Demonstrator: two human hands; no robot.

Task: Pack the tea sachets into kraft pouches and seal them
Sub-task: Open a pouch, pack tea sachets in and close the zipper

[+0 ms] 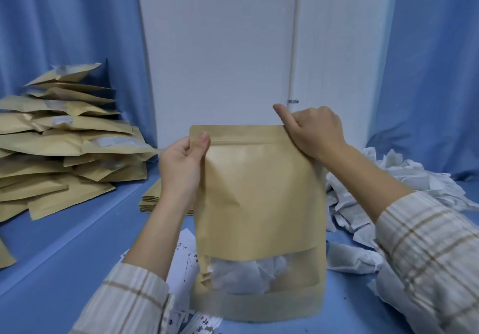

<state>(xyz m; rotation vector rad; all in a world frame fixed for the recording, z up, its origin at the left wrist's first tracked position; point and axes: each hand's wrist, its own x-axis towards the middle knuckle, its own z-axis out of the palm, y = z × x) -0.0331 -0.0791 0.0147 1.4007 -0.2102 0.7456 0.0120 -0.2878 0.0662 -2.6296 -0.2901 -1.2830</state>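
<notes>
A kraft pouch [259, 198] stands upright on the blue table in front of me. White tea sachets [243, 274] show through its clear window near the bottom. My left hand [181, 162] pinches the pouch's top left corner at the zip strip. My right hand [313, 131] grips the top right corner, thumb raised above the edge. The top edge of the pouch looks flat and pressed together.
A tall pile of filled kraft pouches [64, 141] lies at the left. Flat empty pouches [153, 201] are stacked behind my left arm. Loose white sachets [363, 217] are heaped at the right. Printed paper slips [186, 256] lie under the pouch.
</notes>
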